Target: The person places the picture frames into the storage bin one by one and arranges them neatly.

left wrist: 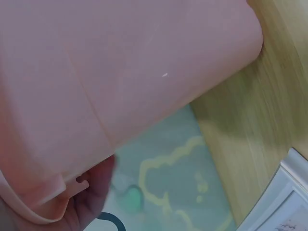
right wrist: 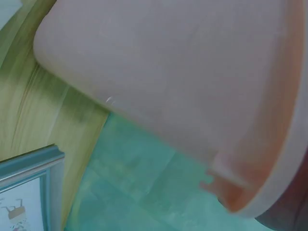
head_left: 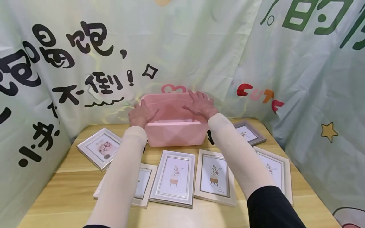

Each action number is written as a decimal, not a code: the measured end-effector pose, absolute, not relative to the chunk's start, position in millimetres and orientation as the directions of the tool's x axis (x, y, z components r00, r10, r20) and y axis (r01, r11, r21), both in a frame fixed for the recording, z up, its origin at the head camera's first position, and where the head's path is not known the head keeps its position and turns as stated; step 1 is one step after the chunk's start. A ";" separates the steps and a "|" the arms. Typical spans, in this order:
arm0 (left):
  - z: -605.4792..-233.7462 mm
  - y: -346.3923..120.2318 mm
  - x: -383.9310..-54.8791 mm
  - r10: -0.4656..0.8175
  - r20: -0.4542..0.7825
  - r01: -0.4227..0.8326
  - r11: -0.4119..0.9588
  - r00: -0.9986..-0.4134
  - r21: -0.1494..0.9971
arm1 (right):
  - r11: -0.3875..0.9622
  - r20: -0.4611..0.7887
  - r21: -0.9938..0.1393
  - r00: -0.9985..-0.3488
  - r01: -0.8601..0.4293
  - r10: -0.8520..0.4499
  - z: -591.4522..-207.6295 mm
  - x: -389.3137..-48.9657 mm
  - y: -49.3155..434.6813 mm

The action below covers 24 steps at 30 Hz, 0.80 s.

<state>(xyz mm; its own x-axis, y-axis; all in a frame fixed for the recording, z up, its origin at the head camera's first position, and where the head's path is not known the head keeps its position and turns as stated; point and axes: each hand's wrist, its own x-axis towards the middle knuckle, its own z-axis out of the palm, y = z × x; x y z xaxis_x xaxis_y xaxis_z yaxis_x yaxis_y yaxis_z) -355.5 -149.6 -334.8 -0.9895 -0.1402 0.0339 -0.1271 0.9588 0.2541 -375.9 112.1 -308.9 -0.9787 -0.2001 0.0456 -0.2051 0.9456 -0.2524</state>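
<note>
A pink plastic bin stands at the back of the table, its open top facing up and toward me. My left hand grips its left rim, thumb on the inner side. In the left wrist view, the fingers of that hand curl under the rim from outside. At the right back corner, my right hand holds the other rim with spread fingers and the thumb reaching inward. Only a dark sliver of the right hand shows behind the rim in the right wrist view. The bin's floor is largely hidden.
Several picture frames lie in front and beside: a silver one left, a white-silver one centre, cream ones and a grey one back right. My forearms partly cover some. A printed curtain hangs behind the wooden table.
</note>
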 end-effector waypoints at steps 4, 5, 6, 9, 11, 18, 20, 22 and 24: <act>-335.0 -153.9 -353.5 -0.160 0.019 -0.150 0.954 -0.987 0.260 | 0.943 0.041 -0.266 -0.980 -0.199 -0.195 -311.9 -379.0 118.2; -334.9 -154.8 -352.9 -0.163 0.019 -0.152 0.953 -0.987 0.261 | 0.943 0.045 -0.266 -0.980 -0.200 -0.195 -312.5 -379.9 120.1; -334.7 -155.6 -352.4 -0.165 0.018 -0.155 0.953 -0.986 0.260 | 0.942 0.049 -0.268 -0.979 -0.202 -0.196 -312.9 -380.8 122.1; -334.3 -157.2 -352.3 -0.165 0.023 -0.154 0.955 -0.986 0.255 | 0.943 0.054 -0.265 -0.979 -0.203 -0.196 -314.3 -383.3 128.2; -334.6 -157.3 -352.5 -0.161 0.023 -0.151 0.956 -0.987 0.252 | 0.945 0.049 -0.261 -0.980 -0.198 -0.192 -314.9 -384.5 132.3; -332.7 -152.6 -355.3 -0.160 0.007 -0.154 0.959 -0.987 0.239 | 0.950 0.033 -0.264 -0.986 -0.168 -0.165 -316.8 -385.5 146.9; -333.1 -151.5 -356.7 -0.161 0.000 -0.156 0.961 -0.987 0.229 | 0.950 0.031 -0.265 -0.987 -0.162 -0.159 -316.7 -384.4 150.7; -333.6 -150.4 -357.1 -0.163 -0.003 -0.159 0.963 -0.987 0.218 | 0.951 0.029 -0.265 -0.988 -0.157 -0.155 -316.9 -384.1 154.7; -334.1 -148.9 -357.7 -0.167 -0.004 -0.164 0.964 -0.986 0.209 | 0.955 0.023 -0.255 -0.989 -0.150 -0.149 -317.9 -384.6 159.1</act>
